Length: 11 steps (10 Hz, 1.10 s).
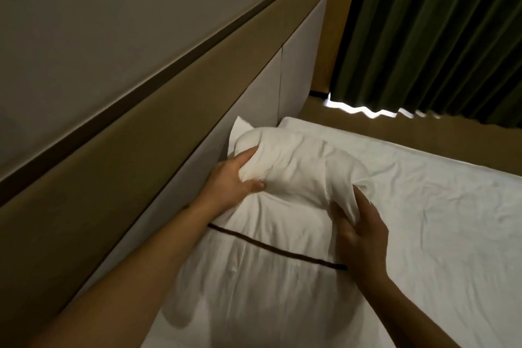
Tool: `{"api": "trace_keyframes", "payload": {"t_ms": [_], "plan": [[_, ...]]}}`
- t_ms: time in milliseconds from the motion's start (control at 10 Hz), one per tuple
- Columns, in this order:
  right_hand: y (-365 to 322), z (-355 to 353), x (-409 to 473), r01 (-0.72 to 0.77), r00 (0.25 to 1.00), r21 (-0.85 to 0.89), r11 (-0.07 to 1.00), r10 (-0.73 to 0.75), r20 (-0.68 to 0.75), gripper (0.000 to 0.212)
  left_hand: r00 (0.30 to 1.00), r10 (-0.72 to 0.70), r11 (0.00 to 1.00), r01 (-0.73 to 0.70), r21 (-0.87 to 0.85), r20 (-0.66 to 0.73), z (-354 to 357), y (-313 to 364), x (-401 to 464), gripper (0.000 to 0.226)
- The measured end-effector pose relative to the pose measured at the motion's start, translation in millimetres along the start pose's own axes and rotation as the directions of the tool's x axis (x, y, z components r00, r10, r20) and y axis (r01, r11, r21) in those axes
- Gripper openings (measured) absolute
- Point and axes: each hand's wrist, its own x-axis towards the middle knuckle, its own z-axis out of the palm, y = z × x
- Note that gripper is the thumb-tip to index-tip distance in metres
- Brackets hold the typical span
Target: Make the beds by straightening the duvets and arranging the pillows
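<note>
A white pillow [296,167] lies bunched against the headboard at the top of the bed. My left hand [234,178] grips its left end, with the fingers dug into the fabric. My right hand [358,232] pinches a fold of the pillowcase at its right end. A second white pillow [268,277] with a thin dark stripe across it lies flat beneath and in front of the first, under my forearms. The wrinkled white sheet [437,206] covers the mattress to the right.
The padded headboard [262,93] with white panels and a tan frame runs along the left. Dark green curtains [437,37] hang at the back right above a tan ledge [367,128]. A grey wall rises above the headboard.
</note>
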Motion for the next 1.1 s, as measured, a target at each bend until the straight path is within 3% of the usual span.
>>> {"api": "trace_keyframes", "payload": {"t_ms": [100,200,300,400,600,800,1000,1100], "plan": [[12,37,26,-0.033,0.999,-0.014,0.999,0.033,-0.004,0.049,0.999,0.035,0.996,-0.033,0.080,-0.024,-11,-8,42,0.086],[46,86,52,-0.121,0.991,-0.121,0.985,0.127,0.048,0.059,0.993,-0.116,0.940,0.113,0.321,-0.009,-3,-45,78,0.097],[125,153,59,-0.204,0.931,-0.311,0.928,0.282,0.231,0.069,0.927,-0.358,0.781,0.231,0.581,0.113,49,-131,81,0.112],[208,209,40,-0.292,0.865,-0.456,0.841,0.435,0.248,0.075,0.914,-0.391,0.769,0.257,0.586,0.112,115,-214,59,0.108],[279,253,22,-0.214,0.921,-0.525,0.824,0.350,0.173,0.075,0.949,-0.316,0.740,0.237,0.629,0.015,169,-281,69,0.107],[265,227,21,-0.203,0.923,-0.445,0.872,0.322,0.209,0.073,0.950,-0.312,0.748,0.256,0.613,-0.016,156,-262,57,0.109],[230,153,-5,-0.067,0.888,-0.508,0.859,0.284,0.363,0.066,0.969,-0.240,0.798,0.227,0.559,-0.051,155,-193,7,0.081],[203,96,-20,0.039,0.891,-0.583,0.812,0.237,0.388,0.068,0.995,-0.095,0.787,0.069,0.613,0.010,182,-125,-34,0.073]]}}
